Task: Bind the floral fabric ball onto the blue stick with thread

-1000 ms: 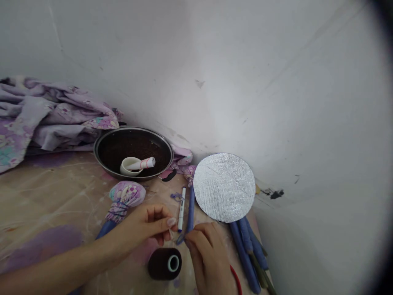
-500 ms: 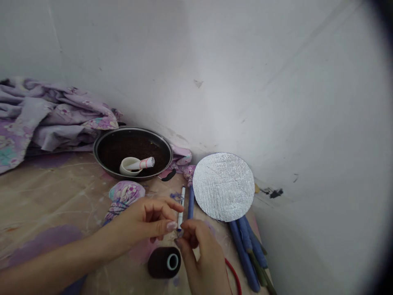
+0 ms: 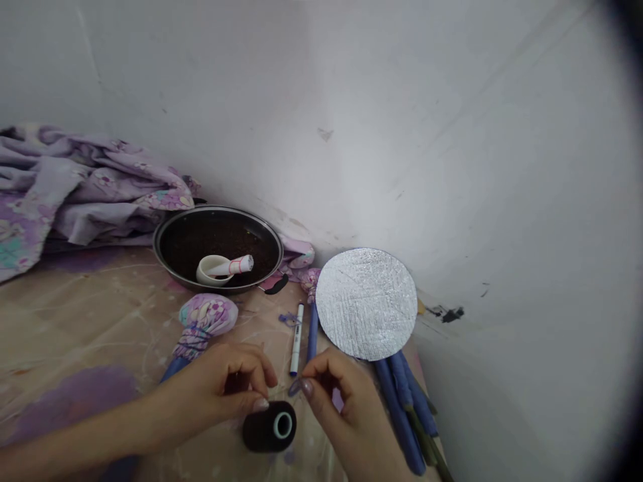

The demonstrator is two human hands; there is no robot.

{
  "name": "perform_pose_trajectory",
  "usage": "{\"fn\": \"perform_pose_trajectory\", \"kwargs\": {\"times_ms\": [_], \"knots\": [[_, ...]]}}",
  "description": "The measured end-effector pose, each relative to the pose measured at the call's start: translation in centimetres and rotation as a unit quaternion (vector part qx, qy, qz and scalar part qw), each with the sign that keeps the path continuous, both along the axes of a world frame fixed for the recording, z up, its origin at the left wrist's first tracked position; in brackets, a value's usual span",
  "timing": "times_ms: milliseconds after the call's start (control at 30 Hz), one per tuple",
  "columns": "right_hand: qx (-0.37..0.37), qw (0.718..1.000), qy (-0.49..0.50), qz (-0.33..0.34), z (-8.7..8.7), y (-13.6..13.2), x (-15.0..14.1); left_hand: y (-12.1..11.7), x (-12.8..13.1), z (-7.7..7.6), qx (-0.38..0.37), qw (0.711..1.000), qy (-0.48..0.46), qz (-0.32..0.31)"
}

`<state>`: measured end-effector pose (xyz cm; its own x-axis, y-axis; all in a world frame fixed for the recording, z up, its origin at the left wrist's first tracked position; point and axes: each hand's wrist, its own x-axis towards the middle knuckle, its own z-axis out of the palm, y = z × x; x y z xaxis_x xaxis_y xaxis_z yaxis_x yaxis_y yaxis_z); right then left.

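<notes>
Dark brown, the spool (image 3: 257, 432) lies on the desk (image 3: 100, 314) — the left hand (image 3: 228, 385) curls over its edge, whether gripping I cannot tell; alongside, the right hand (image 3: 349, 405) pinches a small bluish strand (image 3: 295, 387). Beyond are a white marker (image 3: 297, 341), a silvery disc (image 3: 366, 304) and a black pan (image 3: 216, 234).

a home craft corner, it seems

scuffed pale walls (image 3: 241, 100), a patterned cover (image 3: 125, 308) spread below: home, by the look of it! floral cloth (image 3: 100, 179) heaped by the wall, a two-handled pan (image 3: 241, 221) with a cup (image 3: 203, 272) inside, household stuff! and there's the handiwork side: a cone of dark thread (image 3: 258, 428), a marker (image 3: 296, 343), blue-wrapped sticks (image 3: 398, 415).
</notes>
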<state>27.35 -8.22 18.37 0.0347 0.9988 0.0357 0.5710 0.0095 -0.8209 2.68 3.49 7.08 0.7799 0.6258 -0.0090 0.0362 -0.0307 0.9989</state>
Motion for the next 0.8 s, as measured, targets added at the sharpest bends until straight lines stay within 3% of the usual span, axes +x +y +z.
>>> {"fn": "perform_pose_trajectory", "kwargs": {"times_ms": [67, 167, 200, 267, 400, 567, 800], "knots": [[-0.002, 1.0, -0.007, 0.0, -0.1, 0.0, 0.3, 0.5, -0.2, -0.6, 0.027, 0.999, 0.011, 0.014], [0.006, 1.0, -0.007, 0.019, 0.2, 0.3, 0.7, 0.9, -0.2, 0.8, 0.012, 0.997, 0.022, 0.073], [0.009, 0.999, -0.006, 0.03, 0.3, 0.5, 0.7, 0.8, 0.1, 1.8, -0.019, 0.995, 0.016, 0.098], [0.019, 0.999, -0.011, 0.049, 0.6, 1.0, 0.6, 0.4, 1.0, 4.0, -0.102, 0.99, -0.028, 0.092], [0.064, 0.997, -0.018, 0.042, 0.5, 1.8, -0.1, -1.4, 3.8, 7.2, -0.277, 0.956, -0.079, 0.048], [-0.033, 0.994, 0.096, 0.05, -1.5, 1.2, -0.1, -3.1, 5.6, 6.8, -0.313, 0.942, -0.086, 0.087], [-0.006, 0.948, 0.3, -0.109, -5.3, 0.4, -2.1, -3.8, 5.6, 4.9, -0.35, 0.924, -0.088, 0.126]]}}
